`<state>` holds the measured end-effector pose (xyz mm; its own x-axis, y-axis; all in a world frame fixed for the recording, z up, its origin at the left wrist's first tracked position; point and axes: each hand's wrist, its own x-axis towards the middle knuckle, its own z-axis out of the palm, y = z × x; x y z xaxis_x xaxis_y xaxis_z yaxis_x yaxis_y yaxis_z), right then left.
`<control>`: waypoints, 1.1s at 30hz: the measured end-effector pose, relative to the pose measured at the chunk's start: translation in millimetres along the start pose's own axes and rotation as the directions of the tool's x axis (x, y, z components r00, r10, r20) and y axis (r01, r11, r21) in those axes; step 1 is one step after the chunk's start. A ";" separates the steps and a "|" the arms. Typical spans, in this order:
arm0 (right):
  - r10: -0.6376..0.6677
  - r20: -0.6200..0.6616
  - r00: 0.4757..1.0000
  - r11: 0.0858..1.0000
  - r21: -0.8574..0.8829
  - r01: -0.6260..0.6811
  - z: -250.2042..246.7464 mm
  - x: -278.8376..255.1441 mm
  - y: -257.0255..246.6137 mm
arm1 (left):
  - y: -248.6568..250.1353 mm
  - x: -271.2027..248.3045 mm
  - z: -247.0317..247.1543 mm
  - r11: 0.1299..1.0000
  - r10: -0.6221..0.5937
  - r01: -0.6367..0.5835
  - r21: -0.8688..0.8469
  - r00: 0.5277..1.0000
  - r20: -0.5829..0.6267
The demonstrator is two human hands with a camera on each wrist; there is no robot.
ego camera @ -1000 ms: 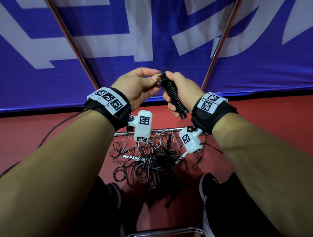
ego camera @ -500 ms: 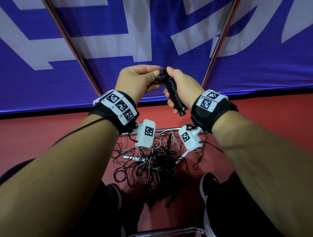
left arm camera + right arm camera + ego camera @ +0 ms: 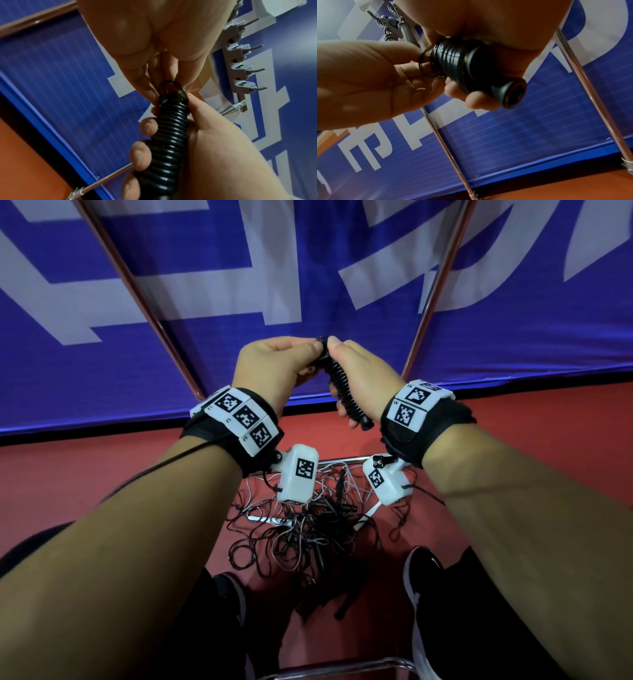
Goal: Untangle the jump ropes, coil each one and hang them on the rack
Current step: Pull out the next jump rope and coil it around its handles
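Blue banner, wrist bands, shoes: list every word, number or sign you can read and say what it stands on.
Blue banner: large white characters, cropped, not readable.
Left wrist band: square black-and-white coded markers, no words.
Right wrist band: the same markers.
Right shoe: a small white mark, too small to read.
No readable words or numbers.

My hands work in open air between the two slanting rack poles (image 3: 144, 299), which fence me left and right. Far ahead the blue banner (image 3: 308, 261) blocks any reach. Below, the rope tangle (image 3: 301, 529) and my shoes (image 3: 416, 577) crowd the near floor.
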<state>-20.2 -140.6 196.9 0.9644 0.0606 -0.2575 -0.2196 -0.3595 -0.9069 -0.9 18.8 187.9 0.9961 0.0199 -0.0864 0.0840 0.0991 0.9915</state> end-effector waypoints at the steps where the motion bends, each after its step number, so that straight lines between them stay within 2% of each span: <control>1: -0.003 -0.002 1.000 1.000 -0.014 0.003 0.9 0.0 0.0 | -0.3 1.0 0.6 1.000 -0.015 0.014 -0.005 1.000 -0.024; 7: -0.046 -0.010 0.999 0.997 -0.066 0.045 4.9 2.4 -0.2 | -2.4 5.3 0.1 0.994 -0.059 0.056 -0.094 0.998 -0.024; 14: 0.048 -0.018 0.999 0.998 0.040 -0.047 7.9 6.1 -2.9 | -3.2 4.6 4.8 0.980 -0.066 0.056 -0.191 0.997 -0.047; 17: 0.072 0.010 0.997 0.994 0.087 -0.073 8.6 8.0 -0.2 | -2.9 6.6 4.2 0.968 -0.121 0.107 -0.227 0.992 -0.048; 23: 0.092 0.095 0.991 0.984 0.145 -0.106 2.6 3.2 2.6 | 2.6 5.7 -0.7 0.949 -0.173 0.197 -0.246 0.978 0.118; 28: 0.100 0.184 0.978 0.962 0.233 -0.142 -5.9 0.6 5.2 | 10.7 4.9 -11.5 0.984 -0.142 0.162 -0.077 0.966 0.215; 33: 0.139 0.262 0.955 0.956 0.217 -0.199 -3.8 3.8 11.3 | 16.6 2.6 -19.8 0.984 -0.067 0.026 0.174 0.971 0.231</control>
<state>-18.5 -147.9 186.9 0.8518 0.2520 -0.4593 -0.4333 -0.1540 -0.8880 2.6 40.2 202.2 0.9677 -0.2174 -0.1278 0.1138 -0.0755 0.9906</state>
